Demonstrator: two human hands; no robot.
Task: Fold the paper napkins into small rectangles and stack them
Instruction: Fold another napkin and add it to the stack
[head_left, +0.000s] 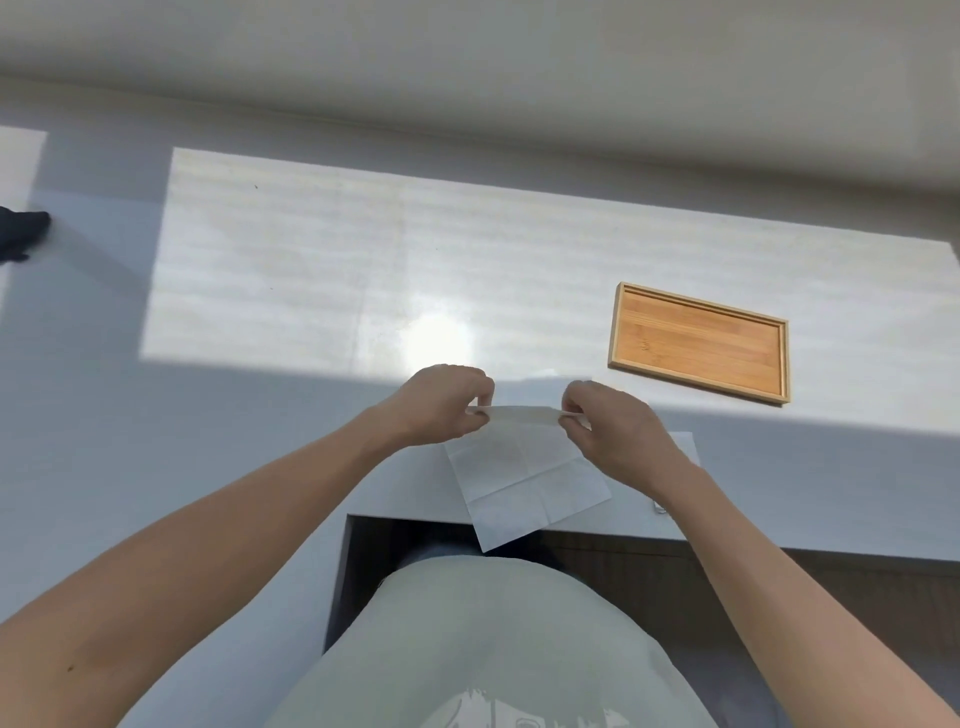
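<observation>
Pale shirt (493, 649) nearest; beyond it, paper napkin (524, 473) overhanging near table (208, 467) edge, far corners pinched by left hand (441, 405) and right hand (608, 426); likely risks: tearing, skewed crease, sliding off; wooden tray (698, 343) far right.

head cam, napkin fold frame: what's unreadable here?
- Pile under the right hand: only a corner of white paper shows; the forearm hides the count.
- Small shiny object at the table edge: too small, half behind the forearm.
- Dark object: cut by the left frame edge.
- Napkin far edge: both hands, with the left hand, cover the pinched corners.
</observation>
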